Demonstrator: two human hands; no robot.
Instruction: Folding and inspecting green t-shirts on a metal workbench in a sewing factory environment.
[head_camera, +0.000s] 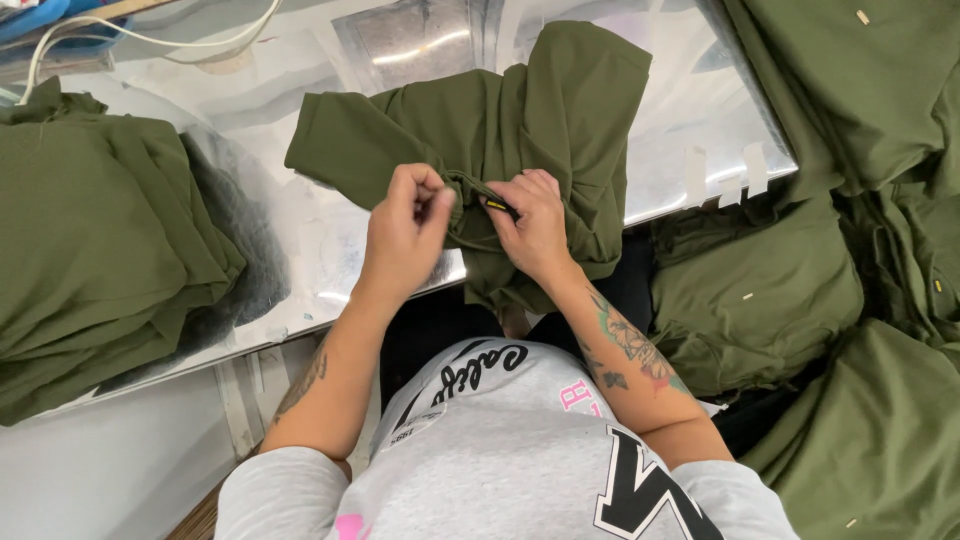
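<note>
A person in a grey printed top works an olive-green garment (520, 120) spread across a shiny metal-topped desk (300, 230), seen from a head-worn camera looking down. Both hands meet at the garment's near edge, at the centre of the view. The left hand (405, 230) is curled narrow, thumb and fingertips pinched on a fold of the fabric at the collar. The right hand (535, 225), just beside it toward 3 o'clock, presses on the cloth with fingers closed on a small dark tag with a yellow mark (497, 206), which sits between the two hands. The garment stretches away from the hands toward 12 o'clock, one sleeve reaching to 10 o'clock, its lower part hanging over the desk edge toward the person's lap. A stack of folded olive garments (90, 230) lies at 9 o'clock, well apart from the hands. A loose heap of the same green garments (820, 250) fills the 3 o'clock side. Strips of pale tape (725, 170) sit on the desk at 2 o'clock, and a white cable (150, 40) curves at 11 o'clock.
</note>
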